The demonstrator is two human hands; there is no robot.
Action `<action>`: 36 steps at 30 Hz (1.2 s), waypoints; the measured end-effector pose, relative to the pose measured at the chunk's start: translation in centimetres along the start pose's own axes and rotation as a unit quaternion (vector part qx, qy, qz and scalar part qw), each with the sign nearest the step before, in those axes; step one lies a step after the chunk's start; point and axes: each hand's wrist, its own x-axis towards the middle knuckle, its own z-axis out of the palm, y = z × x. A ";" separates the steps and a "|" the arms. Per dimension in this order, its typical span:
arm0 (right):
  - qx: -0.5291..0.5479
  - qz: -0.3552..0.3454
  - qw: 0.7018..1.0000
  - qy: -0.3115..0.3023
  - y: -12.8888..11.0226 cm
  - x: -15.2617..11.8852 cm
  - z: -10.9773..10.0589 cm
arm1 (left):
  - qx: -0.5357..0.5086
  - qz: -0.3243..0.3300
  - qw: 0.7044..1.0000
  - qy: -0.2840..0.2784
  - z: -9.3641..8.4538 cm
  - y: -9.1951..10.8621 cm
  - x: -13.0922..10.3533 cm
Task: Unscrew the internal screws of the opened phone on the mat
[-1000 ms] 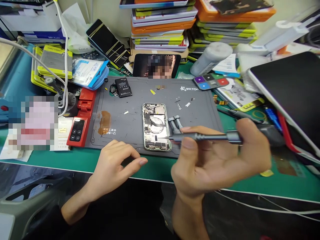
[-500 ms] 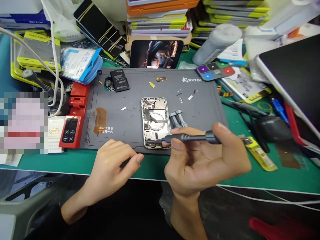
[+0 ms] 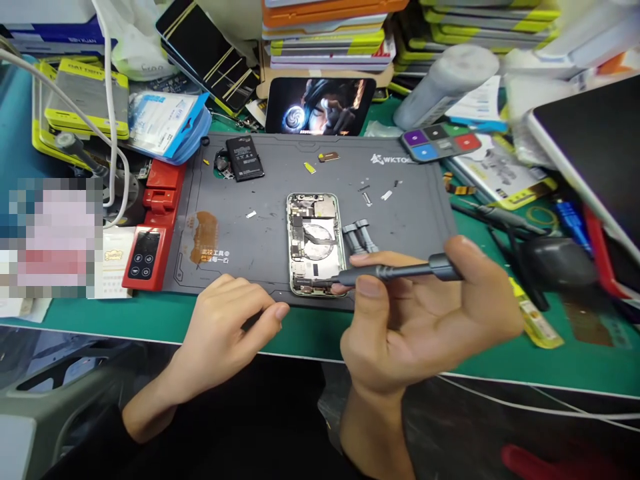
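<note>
An opened phone [image 3: 316, 243] with bare inner parts lies on the grey mat [image 3: 250, 250]. My right hand [image 3: 420, 320] holds a dark screwdriver [image 3: 400, 270] nearly level, its tip pointing left at the phone's lower end; whether the tip touches cannot be made out. My left hand [image 3: 233, 327] rests at the mat's front edge, left of the phone, fingers curled under with thumb pointing right; nothing shows in it. Grey screwdrivers [image 3: 360, 237] lie just right of the phone. A black battery [image 3: 245, 159] lies at the mat's upper left, with small metal pieces [image 3: 367, 199] at the right.
A propped phone [image 3: 320, 107] plays a video behind the mat. A red device [image 3: 145, 259] stands at the left edge. Stacked boxes [image 3: 327, 43], a bottle [image 3: 445, 87] and a black-screened device [image 3: 595, 127] line the back and right. White cables [image 3: 111, 113] hang at left.
The view has shifted slightly, moving the scene a little right. My right hand sits slightly farther right with the screwdriver still held. The picture on the propped phone has changed.
</note>
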 end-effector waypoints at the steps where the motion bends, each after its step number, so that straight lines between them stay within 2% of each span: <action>1: -0.002 -0.002 1.000 0.004 0.1 0.1 -0.1 | -0.001 0.000 1.000 0.001 0.0 0.0 0.0; 5: -0.012 -0.004 1.000 0.013 0.1 0.1 -0.2 | 0.002 0.002 1.000 0.002 0.1 0.0 0.0; 26: -0.002 0.008 0.998 -0.067 -0.4 -0.3 0.6 | 0.014 0.015 1.000 -0.001 0.0 0.1 0.0; 36: -0.013 -0.026 0.995 -0.096 0.1 -0.6 0.5 | -0.001 0.003 1.000 0.010 0.0 0.3 0.2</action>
